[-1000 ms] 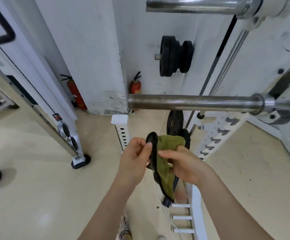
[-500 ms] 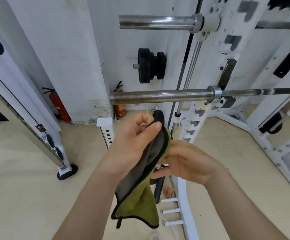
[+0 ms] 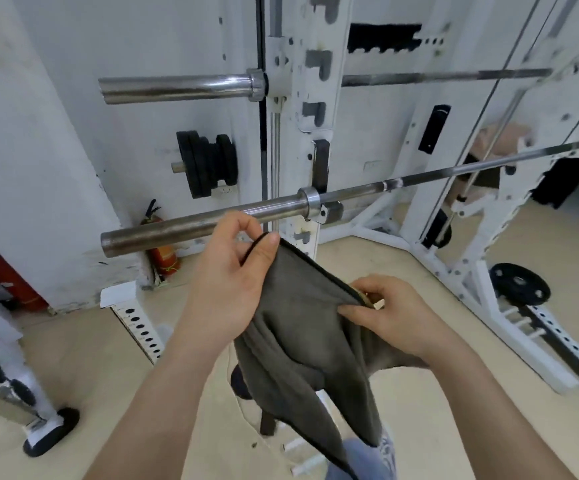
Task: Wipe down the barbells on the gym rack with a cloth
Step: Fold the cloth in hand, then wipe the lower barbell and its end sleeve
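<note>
Wiping not yet begun. Grey, black-edged cloth (image 3: 301, 327) spread below lower steel barbell (image 3: 211, 221), pinched by left hand (image 3: 232, 275) and right hand (image 3: 388, 313). Both bars, upper chrome barbell (image 3: 177, 88) included, untouched.

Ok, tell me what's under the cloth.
Under the cloth: rack base, something dark and a jeans leg. The rest is covered.

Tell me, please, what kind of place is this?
Most likely a gym's weight area: two steel barbells, upper and lower, rest on a white rack, and black weight plates hang on a wall peg.
</note>
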The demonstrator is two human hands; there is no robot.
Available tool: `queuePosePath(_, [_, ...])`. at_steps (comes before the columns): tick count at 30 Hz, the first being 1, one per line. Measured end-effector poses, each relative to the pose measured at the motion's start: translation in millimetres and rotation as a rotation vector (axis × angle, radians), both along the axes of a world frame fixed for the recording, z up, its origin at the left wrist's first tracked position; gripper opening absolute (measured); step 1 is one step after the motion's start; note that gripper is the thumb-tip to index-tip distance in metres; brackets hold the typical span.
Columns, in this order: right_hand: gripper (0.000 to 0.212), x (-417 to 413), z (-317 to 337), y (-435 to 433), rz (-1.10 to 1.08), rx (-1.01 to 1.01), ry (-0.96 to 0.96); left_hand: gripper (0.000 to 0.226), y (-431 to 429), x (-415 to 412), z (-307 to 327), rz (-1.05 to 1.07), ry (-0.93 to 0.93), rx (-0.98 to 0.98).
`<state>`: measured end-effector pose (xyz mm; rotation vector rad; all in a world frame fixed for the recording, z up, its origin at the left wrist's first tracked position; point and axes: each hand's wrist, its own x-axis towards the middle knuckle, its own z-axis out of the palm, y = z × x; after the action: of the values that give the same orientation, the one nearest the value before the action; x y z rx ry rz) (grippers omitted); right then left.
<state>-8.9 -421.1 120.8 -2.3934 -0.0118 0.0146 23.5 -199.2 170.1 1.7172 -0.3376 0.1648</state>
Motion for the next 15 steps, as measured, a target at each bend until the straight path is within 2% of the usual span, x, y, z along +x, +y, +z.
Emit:
queuePosePath(3, [0.033, 11.3, -0.8, -46.1, -0.081, -0.056, 0.049, 0.016, -22.2, 13.9, 0.2, 0.124, 0.026, -0.087])
queuePosePath(5, [0.042, 21.4, 2.9, -77.4, -0.138, 0.092, 0.09, 0.014, -42.3, 24.3, -3.9, 0.118, 0.048, -0.142])
queuePosePath(6, [0.043, 29.0, 4.6, -93.6, -0.155, 0.218, 0.113, 0.018, -55.5, 29.8, -8.0, 0.091, 0.014, -0.082])
queuePosePath(9, [0.029, 58.1, 9.1, -145.6, -0.181, 0.717, 0.177, 0.038, -108.8, 51.9, -32.4, -0.001, -0.099, 0.328])
queuePosePath(10, [0.031, 70.7, 7.8, -165.6, -0.172, 0.886, 0.191, 0.039, -131.5, 59.5, -41.5, -0.037, -0.095, 0.44])
queuePosePath(12, [0.041, 94.0, 8.1, -204.6, -0.128, 1.089, 0.218, 0.027, -181.2, 75.1, -60.1, -0.118, -0.018, 0.593])
queuePosePath(14, [0.035, 117.1, 14.1, -253.9, -0.065, 1.201, 0.24, 0.036, -240.8, 88.2, -71.5, -0.203, 0.12, 0.667])
queuePosePath(15, [0.034, 125.5, 20.0, -279.3, -0.03, 1.237, 0.249, 0.03, -271.3, 94.6, -73.0, -0.241, 0.189, 0.683])
